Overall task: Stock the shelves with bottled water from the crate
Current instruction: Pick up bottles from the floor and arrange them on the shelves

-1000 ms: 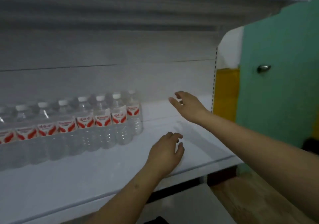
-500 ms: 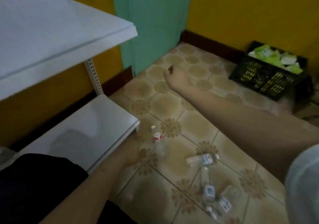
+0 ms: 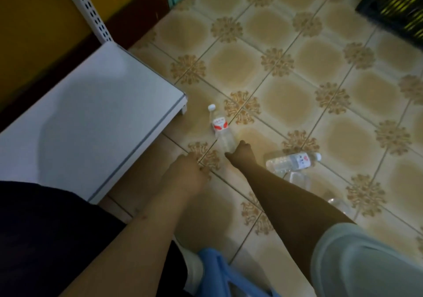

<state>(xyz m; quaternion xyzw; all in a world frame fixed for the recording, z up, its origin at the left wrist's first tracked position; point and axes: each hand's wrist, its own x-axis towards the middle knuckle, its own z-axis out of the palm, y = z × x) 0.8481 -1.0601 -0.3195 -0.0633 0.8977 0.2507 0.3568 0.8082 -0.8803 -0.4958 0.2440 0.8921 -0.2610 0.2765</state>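
Note:
A clear water bottle (image 3: pixel 220 126) with a white cap and a red-and-white label lies on the tiled floor just right of the white bottom shelf (image 3: pixel 91 118). My right hand (image 3: pixel 240 155) is at this bottle's base, thumb on one side and fingers on the other; whether it grips is unclear. My left hand (image 3: pixel 186 174) hangs beside it over the floor, fingers loosely curled, holding nothing. A second bottle (image 3: pixel 295 161) lies on its side to the right of my right hand. Blurred clear bottles (image 3: pixel 297 180) lie behind my right forearm.
A black crate (image 3: pixel 396 4) stands on the floor at the top right. The shelf's perforated white upright (image 3: pixel 87 6) rises against a yellow wall. My dark-clothed knee (image 3: pixel 45 239) fills the lower left, and something blue (image 3: pixel 229 278) lies at the bottom.
The view swung from the stocked shelf down to the floor. Both hands left the shelf and dropped low; my right hand came in to the base of the nearest lying bottle.

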